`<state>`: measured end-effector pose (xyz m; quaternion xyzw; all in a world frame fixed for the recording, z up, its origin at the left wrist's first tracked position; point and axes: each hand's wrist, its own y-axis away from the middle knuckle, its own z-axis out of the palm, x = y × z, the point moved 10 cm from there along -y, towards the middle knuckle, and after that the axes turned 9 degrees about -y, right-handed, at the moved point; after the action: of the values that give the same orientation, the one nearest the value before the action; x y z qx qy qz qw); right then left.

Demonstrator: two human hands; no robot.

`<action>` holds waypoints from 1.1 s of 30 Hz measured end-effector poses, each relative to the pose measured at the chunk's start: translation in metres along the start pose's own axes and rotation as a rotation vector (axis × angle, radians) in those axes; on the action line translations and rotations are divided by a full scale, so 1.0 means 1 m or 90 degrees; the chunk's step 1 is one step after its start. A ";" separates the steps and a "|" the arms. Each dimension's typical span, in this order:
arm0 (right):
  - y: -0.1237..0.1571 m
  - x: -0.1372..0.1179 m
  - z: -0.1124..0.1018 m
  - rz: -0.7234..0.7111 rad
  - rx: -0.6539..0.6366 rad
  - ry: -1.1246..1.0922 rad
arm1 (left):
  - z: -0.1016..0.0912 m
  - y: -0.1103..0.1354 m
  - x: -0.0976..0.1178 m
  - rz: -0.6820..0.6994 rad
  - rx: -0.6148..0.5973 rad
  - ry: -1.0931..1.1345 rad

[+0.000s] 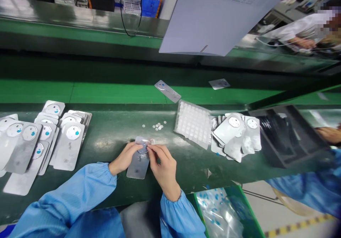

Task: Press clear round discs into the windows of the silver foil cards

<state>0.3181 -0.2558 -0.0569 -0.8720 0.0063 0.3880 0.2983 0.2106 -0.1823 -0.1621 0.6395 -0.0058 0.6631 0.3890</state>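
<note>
A grey, rounded rectangular panel (138, 167) with a round recess at its top lies on the bench in front of me. My left hand (124, 158) grips its left edge, with the thumb reaching onto the round recess. At the recess's right side, my right hand (164, 163) has thumb and forefinger pinched together; whatever is between them is too small or hidden to make out. Just beyond the panel lie several small white rings (158, 126). A clear tray (192, 124) filled with white round pieces sits to the right.
Stacks of similar panels with blue drop marks (69, 149) stand at the left. More panels (236, 135) are piled right of the tray, beside a dark bin (293, 135). One panel (167, 91) lies on the green belt (106, 92). A green crate (252, 209) holds plastic bags. Co-workers' arms show at right.
</note>
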 end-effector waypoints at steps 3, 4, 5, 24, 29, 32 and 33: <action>0.000 0.001 0.003 -0.004 -0.024 0.036 | 0.001 0.000 0.001 0.004 -0.002 0.008; 0.000 0.001 0.004 -0.007 -0.032 0.051 | 0.001 -0.001 0.001 0.004 0.000 0.011; 0.001 0.001 0.005 -0.009 -0.038 0.061 | 0.001 -0.001 0.000 0.003 0.002 0.016; 0.015 0.023 -0.038 0.136 0.058 -0.074 | 0.023 0.005 0.004 -0.013 -0.138 0.094; 0.004 0.002 -0.012 0.039 0.027 -0.038 | 0.011 0.003 0.008 0.066 -0.065 -0.044; 0.004 0.002 -0.008 0.013 0.027 -0.002 | 0.012 0.002 0.007 0.088 -0.075 -0.058; 0.004 0.002 -0.007 0.009 0.026 0.006 | 0.012 0.002 0.007 0.090 -0.080 -0.059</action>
<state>0.3236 -0.2627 -0.0570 -0.8676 0.0214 0.3858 0.3131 0.2208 -0.1867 -0.1530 0.6420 -0.1103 0.6568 0.3797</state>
